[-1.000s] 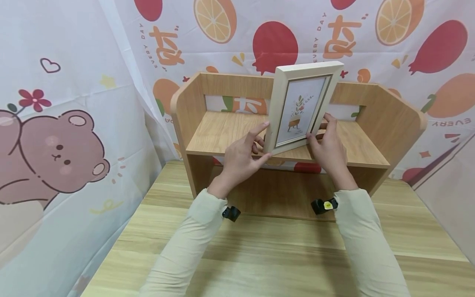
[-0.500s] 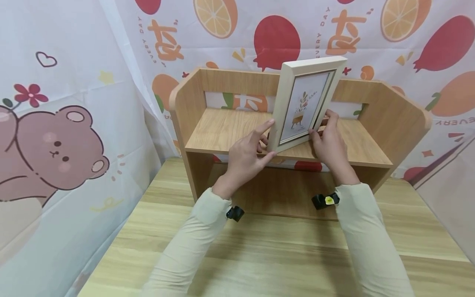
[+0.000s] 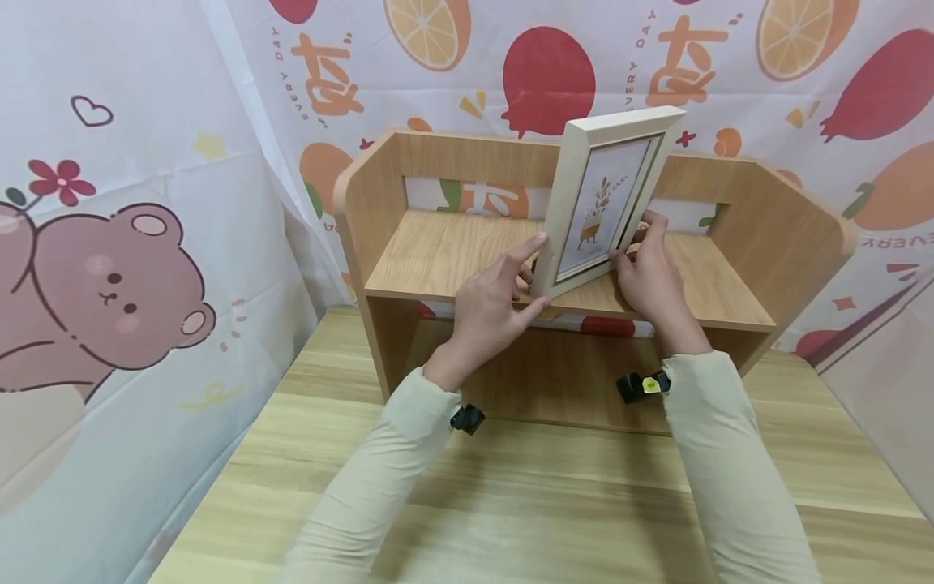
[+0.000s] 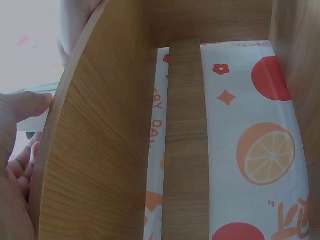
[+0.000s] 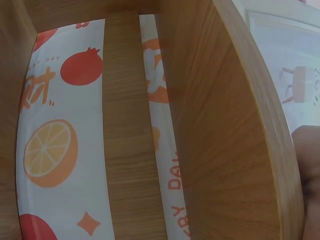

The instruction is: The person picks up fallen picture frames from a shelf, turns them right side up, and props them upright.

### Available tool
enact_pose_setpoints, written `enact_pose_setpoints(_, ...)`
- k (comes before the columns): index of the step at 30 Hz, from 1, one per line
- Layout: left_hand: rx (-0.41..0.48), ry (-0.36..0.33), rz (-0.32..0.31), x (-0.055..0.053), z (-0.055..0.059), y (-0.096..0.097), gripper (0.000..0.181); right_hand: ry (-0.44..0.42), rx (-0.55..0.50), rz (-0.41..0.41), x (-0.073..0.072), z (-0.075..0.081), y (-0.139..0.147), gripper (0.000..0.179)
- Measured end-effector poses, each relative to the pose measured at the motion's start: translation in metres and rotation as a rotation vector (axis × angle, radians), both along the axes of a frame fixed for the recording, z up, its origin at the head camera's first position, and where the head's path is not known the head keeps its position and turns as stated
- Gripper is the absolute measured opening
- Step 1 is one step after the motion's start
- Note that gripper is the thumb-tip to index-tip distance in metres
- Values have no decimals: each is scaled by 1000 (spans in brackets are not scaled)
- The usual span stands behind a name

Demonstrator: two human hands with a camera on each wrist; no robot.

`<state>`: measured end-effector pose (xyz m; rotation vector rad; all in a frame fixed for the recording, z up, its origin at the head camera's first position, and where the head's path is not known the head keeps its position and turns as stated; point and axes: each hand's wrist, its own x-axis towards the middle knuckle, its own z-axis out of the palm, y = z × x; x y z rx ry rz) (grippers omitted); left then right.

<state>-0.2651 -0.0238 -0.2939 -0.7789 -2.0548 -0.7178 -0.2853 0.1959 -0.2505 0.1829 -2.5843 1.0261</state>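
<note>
Picture frame (image 3: 607,203): upright, angled, at the upper level of the wooden desktop shelf (image 3: 456,251); contact unclear.
Left hand (image 3: 490,307): pinching the frame's lower left corner.
Right hand (image 3: 652,282): pinching its lower right edge.
Tabletop (image 3: 540,495): beneath shelf.

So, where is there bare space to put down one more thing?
Upper shelf: a wide patch between left side panel and left hand, and a smaller one between right hand and right side panel. Table: the front stretch between both sleeves. Crowded: around the picture frame, where both hands hold it.
</note>
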Motion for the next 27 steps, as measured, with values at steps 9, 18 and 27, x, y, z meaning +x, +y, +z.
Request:
enact_pose_setpoints(9,-5,-4,22,2,-1,4,74,11,-1,26,-6,-1,2,57)
enact_pose_setpoints(18,11,9,29,5,-2,7,74,2,-8,26,-8,0,0,58)
enact_pose_setpoints(27,20,54,69,5,-4,12,71,-19,-8,10,-7,0,1,63)
